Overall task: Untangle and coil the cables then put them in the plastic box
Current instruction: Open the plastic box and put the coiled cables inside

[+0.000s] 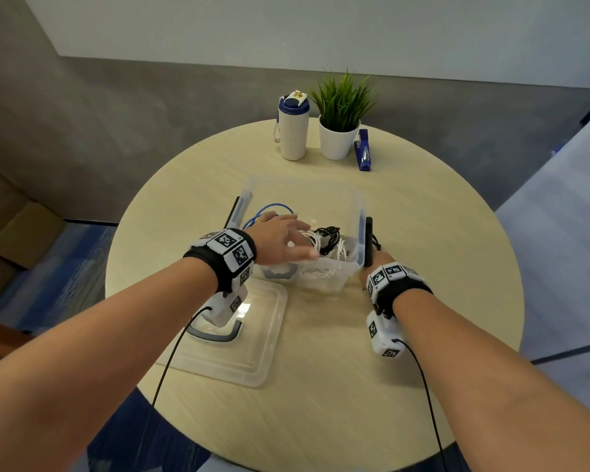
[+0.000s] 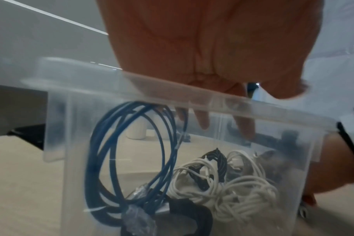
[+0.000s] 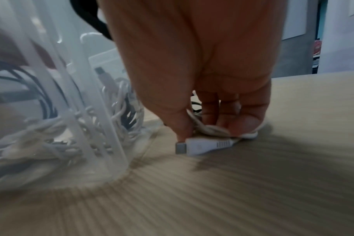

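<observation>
A clear plastic box [image 1: 321, 185] stands open in the middle of the round table. Inside it lie a blue cable coil [image 1: 269, 209] [image 2: 131, 143], a black cable bundle [image 1: 327, 236] [image 2: 214, 158] and white cable bundles [image 2: 243, 191]. My left hand [image 1: 297, 240] [image 2: 204, 118] reaches over the box rim [image 2: 192, 97], its fingers straight and pointing down inside, holding nothing. My right hand [image 1: 377, 258] [image 3: 208, 124] is on the table just right of the box, fingers curled around a white cable [image 3: 210, 144] whose connector sticks out toward the box wall [image 3: 103, 127].
The box's clear lid [image 1: 252, 352] lies flat on the table in front of the box, under my left wrist. At the table's far side stand a white bottle [image 1: 293, 131], a potted plant [image 1: 339, 131] and a blue stapler [image 1: 363, 151]. The table edge [image 1: 511, 267] curves close on the right.
</observation>
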{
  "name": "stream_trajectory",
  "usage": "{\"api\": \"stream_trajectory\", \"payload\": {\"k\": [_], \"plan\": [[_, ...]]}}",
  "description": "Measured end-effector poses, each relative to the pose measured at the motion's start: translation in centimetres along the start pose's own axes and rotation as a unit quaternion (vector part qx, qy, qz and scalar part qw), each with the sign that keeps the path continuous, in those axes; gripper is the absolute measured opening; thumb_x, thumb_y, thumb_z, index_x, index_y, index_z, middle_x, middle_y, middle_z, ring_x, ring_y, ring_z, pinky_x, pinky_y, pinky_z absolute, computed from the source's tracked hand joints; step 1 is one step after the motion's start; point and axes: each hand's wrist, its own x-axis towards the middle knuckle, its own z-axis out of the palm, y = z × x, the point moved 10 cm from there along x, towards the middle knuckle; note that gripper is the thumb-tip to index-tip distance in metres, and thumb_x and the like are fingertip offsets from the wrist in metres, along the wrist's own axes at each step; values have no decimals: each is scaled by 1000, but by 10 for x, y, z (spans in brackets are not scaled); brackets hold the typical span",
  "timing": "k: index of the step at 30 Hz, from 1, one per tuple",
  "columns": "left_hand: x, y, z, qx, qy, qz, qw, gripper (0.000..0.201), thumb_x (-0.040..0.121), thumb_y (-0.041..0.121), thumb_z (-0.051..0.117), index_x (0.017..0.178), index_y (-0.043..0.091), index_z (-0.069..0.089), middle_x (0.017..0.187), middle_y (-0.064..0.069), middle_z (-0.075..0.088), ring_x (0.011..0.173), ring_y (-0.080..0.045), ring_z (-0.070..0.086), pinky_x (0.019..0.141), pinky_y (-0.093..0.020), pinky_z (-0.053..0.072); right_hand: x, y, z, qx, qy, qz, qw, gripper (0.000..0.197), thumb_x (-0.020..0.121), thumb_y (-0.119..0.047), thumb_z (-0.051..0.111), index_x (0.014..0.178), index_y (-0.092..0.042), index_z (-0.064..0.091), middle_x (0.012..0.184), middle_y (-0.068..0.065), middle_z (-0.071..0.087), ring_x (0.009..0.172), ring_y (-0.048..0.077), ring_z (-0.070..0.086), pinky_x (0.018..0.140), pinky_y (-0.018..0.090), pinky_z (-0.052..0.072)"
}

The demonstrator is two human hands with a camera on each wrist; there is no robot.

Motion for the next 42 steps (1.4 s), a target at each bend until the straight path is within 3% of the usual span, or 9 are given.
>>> {"api": "stream_trajectory", "payload": {"k": [4,8,12,14,19,25,28,35,42], "plan": [[8,-22,-23,44,38,-69,996,34,99,26,36,125,27,59,147,0,39,142,-19,18,114,-46,6,6,1,3,22,-4,-14,1000,34,84,-17,54,113,-31,47,78,-2,57,67,29,66,62,41,60],[7,-48,-38,167,45,-157,972,46,90,8,44,125,34,59,150,-4,28,139,-28,20,112,-46,19,5,4,-10,4,7,-1,1000,11,87,-13,52,91,-23,56,93,8,68,71,27,60,67,31,50],[8,-60,-46,198,50,-206,957,30,91,7,48,116,10,64,120,-12,47,114,-31,45,94,-42,45,10,23,-32,45,38,57,997,19,87,-2,52,100,-9,64,106,17,66,82,28,53,74,30,46],[10,-59,-44,196,22,-205,959,27,92,2,45,113,0,62,114,-16,54,107,-33,54,85,-39,50,8,26,-46,73,76,69,992,20,86,0,50,97,-8,64,103,17,65,80,29,52,68,29,45],[12,-49,-45,195,-1,-202,960,25,95,1,40,112,-3,58,112,-19,61,100,-33,60,77,-34,48,1,21,-81,129,156,78,976,16,86,0,47,89,-10,59,98,16,62,75,30,52,63,29,42],[7,-45,-40,225,0,-182,957,32,93,6,35,124,7,44,117,-18,56,118,-33,44,104,-43,29,-24,2,-140,155,291,55,942,21,89,0,44,98,-9,60,91,18,61,73,31,49,62,30,40],[5,-51,-45,215,44,-185,958,35,86,0,41,121,6,39,106,-16,61,113,-33,47,101,-43,31,-33,-27,-164,180,334,-19,925,21,86,-1,45,97,-10,61,86,19,63,72,33,51,60,30,40],[3,-58,-44,285,9,-184,940,24,93,16,50,114,11,59,118,-8,60,120,-26,42,103,-42,30,-59,-116,-154,149,259,-191,935,21,85,-8,55,99,-17,67,83,9,67,74,24,56,69,29,49],[-6,-65,-53,192,44,-170,965,36,93,41,48,122,23,60,132,-3,43,123,-28,37,104,-45,28,-51,-150,-87,-95,68,-179,977,29,88,-6,52,109,-21,67,108,9,65,95,28,60,78,31,49]]}}
